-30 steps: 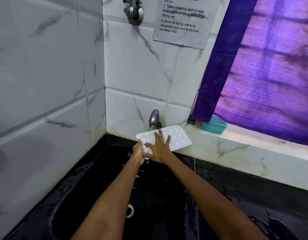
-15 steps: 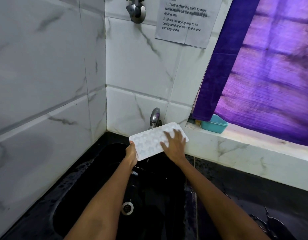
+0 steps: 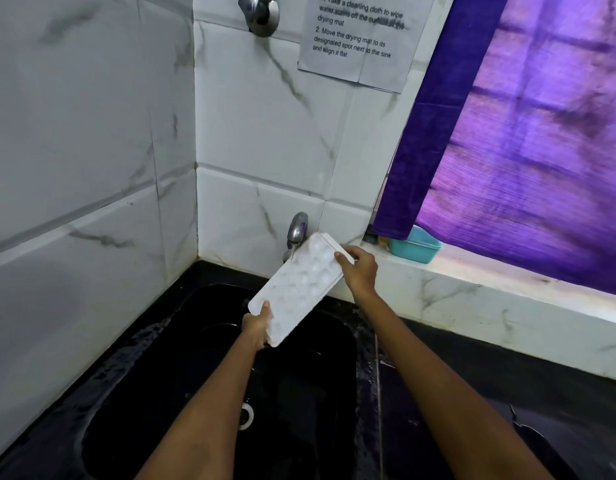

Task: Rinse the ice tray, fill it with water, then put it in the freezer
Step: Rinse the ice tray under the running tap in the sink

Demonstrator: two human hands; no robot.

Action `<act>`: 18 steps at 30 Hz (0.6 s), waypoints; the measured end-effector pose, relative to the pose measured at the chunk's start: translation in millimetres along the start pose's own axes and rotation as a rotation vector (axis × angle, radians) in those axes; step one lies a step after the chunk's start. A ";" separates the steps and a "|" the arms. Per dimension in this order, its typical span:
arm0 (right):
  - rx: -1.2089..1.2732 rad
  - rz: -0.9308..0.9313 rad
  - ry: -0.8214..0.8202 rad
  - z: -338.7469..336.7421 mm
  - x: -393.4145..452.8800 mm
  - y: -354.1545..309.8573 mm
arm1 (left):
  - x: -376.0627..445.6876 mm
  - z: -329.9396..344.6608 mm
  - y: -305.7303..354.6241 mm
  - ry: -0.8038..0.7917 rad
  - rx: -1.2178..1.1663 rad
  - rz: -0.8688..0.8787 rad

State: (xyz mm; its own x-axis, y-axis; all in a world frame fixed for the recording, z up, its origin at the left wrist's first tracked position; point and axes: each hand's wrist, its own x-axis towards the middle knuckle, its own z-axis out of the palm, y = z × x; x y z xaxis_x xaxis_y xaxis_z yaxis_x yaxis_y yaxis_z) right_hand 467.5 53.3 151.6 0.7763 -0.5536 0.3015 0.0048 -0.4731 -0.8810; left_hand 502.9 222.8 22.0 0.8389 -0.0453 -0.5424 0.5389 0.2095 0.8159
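Note:
A white ice tray (image 3: 299,285) with rounded cells is held tilted above the black sink (image 3: 154,368), its far end raised under the metal tap (image 3: 297,227). A thin stream of water from the tap strikes that raised end. My left hand (image 3: 256,325) grips the tray's low near corner. My right hand (image 3: 360,270) grips the high far end from the right side.
White marble-look tiles line the left and back walls. A second tap fitting (image 3: 261,13) and a paper notice (image 3: 358,39) sit higher on the back wall. A teal tub (image 3: 417,249) stands on the ledge under a purple curtain (image 3: 524,133). The drain (image 3: 246,415) lies below my left forearm.
The tray has swung from nearly level to steeply tilted, far end up. My right hand slid from lying flat on the tray's top to gripping its far end.

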 end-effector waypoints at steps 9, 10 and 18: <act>-0.059 0.223 -0.147 9.8 -20.8 63.9 | 6.9 -71.4 20.7 0.075 0.367 0.306; -0.084 0.243 -0.198 14.5 -28.0 76.1 | 4.0 -84.0 23.6 0.067 0.483 0.329; -0.218 0.236 -0.455 73.6 -81.5 88.3 | -7.2 -141.2 11.0 -0.078 1.375 0.234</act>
State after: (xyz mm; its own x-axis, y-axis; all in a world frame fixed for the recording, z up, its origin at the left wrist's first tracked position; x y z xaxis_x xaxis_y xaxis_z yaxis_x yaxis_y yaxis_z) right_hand 451.0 107.1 22.4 0.9347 -0.3326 -0.1250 -0.2948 -0.5296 -0.7954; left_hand 491.9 363.3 6.6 0.8963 -0.2058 -0.3927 -0.0081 -0.8932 0.4497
